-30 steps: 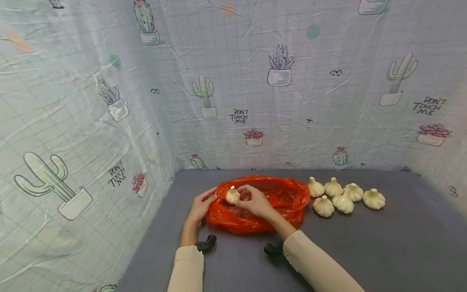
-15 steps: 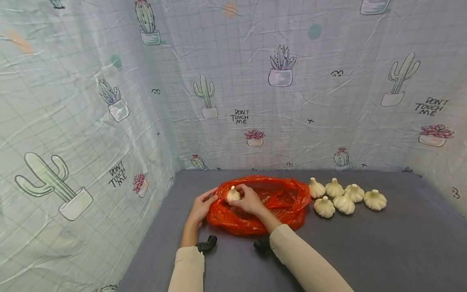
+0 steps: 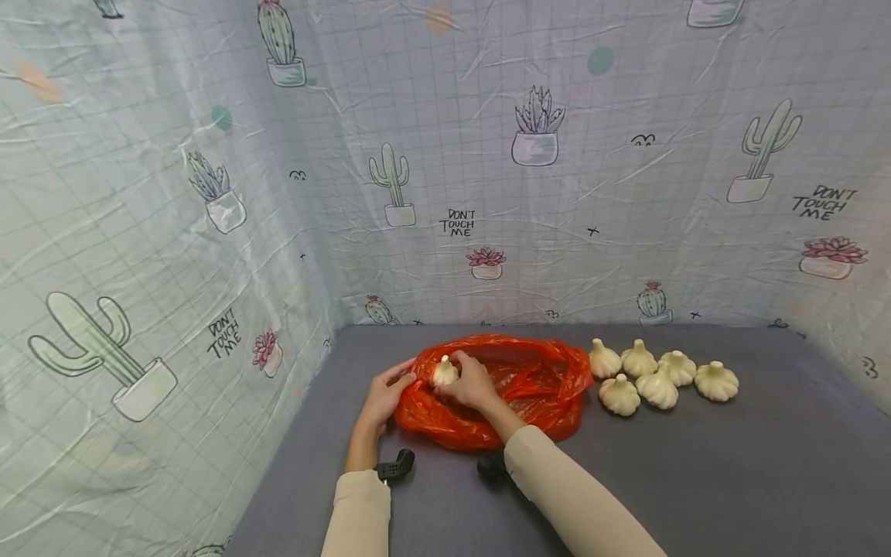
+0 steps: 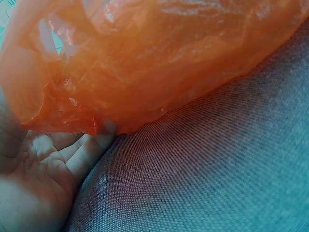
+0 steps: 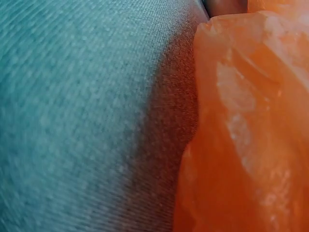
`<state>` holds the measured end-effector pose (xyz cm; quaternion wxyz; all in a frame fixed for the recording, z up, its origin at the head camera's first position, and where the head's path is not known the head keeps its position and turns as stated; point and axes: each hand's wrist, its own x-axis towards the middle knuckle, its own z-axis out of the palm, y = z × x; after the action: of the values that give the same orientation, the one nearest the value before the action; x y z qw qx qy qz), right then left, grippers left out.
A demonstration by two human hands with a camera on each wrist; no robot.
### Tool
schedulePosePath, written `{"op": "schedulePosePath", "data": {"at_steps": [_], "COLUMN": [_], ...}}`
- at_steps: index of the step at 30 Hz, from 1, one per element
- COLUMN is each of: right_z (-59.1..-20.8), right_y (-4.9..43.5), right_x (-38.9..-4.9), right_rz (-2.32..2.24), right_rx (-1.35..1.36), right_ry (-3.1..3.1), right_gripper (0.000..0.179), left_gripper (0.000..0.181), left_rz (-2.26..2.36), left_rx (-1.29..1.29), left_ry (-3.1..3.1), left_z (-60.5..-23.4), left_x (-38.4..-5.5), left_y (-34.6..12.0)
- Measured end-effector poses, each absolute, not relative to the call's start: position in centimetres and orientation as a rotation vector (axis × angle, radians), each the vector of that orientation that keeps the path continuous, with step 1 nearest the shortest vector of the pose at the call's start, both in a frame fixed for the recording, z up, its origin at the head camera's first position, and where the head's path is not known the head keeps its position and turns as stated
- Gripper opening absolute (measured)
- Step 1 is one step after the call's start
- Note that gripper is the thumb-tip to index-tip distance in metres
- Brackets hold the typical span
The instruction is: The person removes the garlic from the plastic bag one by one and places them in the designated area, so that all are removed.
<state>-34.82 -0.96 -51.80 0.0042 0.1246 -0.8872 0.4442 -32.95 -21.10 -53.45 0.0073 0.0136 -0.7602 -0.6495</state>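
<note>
A red plastic bag [image 3: 455, 435] lies on the grey table with its mouth spread wide. At its left end my left hand [image 3: 381, 398] holds the rim, thumb on top; in the left wrist view its fingers [image 4: 83, 153] reach under the thin plastic. Inside that same end, my right hand [image 3: 475, 382] grips a pale garlic bulb [image 3: 445, 373], stem up, between thumb and fingers. The bag's side [image 5: 241, 145] fills much of the right wrist view, hiding the right hand's grip there.
Several loose garlic bulbs [image 3: 656, 387] stand grouped right of the bag, the closest near its right end. Behind the table [image 3: 696, 480] hangs a cactus-printed sheet [image 3: 445, 155], which also runs along the left side.
My right hand has turned slightly and its forearm has swung left, the garlic bulb staying at the bag's left end. My left hand keeps its place on the rim.
</note>
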Motion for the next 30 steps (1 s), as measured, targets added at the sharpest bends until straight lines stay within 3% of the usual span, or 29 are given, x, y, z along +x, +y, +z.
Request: {"op": "schedulePosePath", "data": {"at_steps": [6, 13, 30], "right_z": [-51.5, -50.7, -49.7], "right_y": [-0.5, 0.6, 6.4], "right_x": [-34.6, -34.0, -30.5], "right_rz": [1.441, 1.434, 1.481], "right_rx": [0.398, 0.499, 0.550], "right_ry": [-2.776, -2.780, -2.677], "right_gripper": [0.054, 0.054, 0.055], "left_gripper": [0.041, 0.040, 0.037], "left_rz": [-2.034, -2.027, -2.020], "left_rx": [0.035, 0.054, 0.055], "left_ry": [-2.391, -2.363, -2.379], "left_z": [-51.6, -54.0, -54.0], "left_x": [-31.7, -33.2, -33.2], "left_y": [-20.6, -21.1, -21.2]}}
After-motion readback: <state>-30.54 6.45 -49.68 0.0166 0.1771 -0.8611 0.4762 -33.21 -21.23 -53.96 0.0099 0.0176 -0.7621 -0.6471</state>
